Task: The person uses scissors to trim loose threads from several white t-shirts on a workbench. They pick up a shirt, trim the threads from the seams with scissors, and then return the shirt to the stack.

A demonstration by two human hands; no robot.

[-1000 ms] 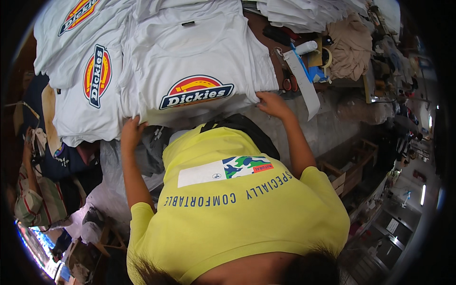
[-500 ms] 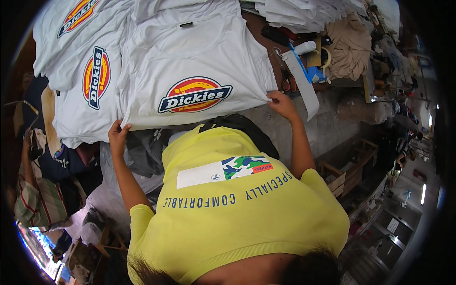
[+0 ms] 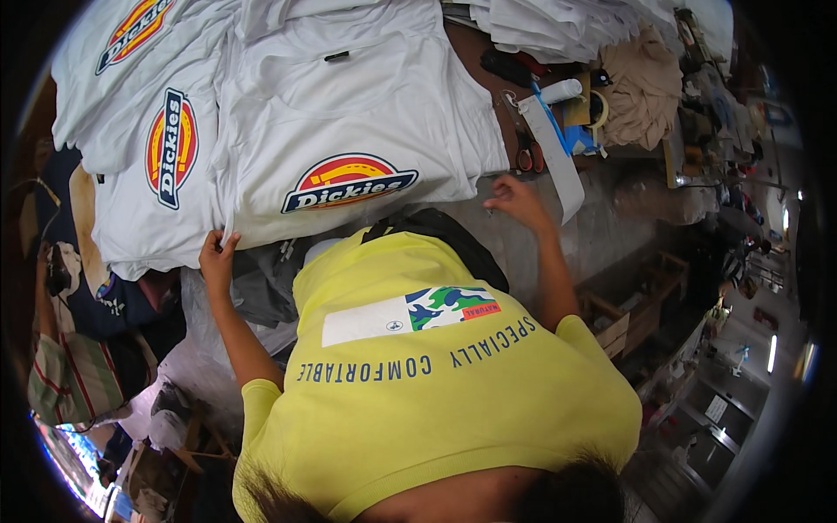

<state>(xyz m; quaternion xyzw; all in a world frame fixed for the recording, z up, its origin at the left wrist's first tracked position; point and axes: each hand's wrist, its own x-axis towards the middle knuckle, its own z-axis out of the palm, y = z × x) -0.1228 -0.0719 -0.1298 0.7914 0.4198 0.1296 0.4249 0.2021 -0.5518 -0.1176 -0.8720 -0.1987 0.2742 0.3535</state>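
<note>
The left hand (image 3: 216, 255) pinches the lower corner of a white printed T-shirt (image 3: 349, 139) that lies spread flat on the counter (image 3: 488, 96), reaching from that hand up and away toward the far side. The right hand (image 3: 516, 199) hovers loose and open-fingered just off the shirt's other lower corner, grasping nothing. The shirt looks light, soft and limp; it would probably sag and crease if lifted from one point, so the two hem corners or the shoulders seem the best places to take hold. Beyond the left hand lie more white printed shirts (image 3: 166, 148); just beyond the right hand lie scissors (image 3: 526, 157) and a white strip (image 3: 558, 161).
</note>
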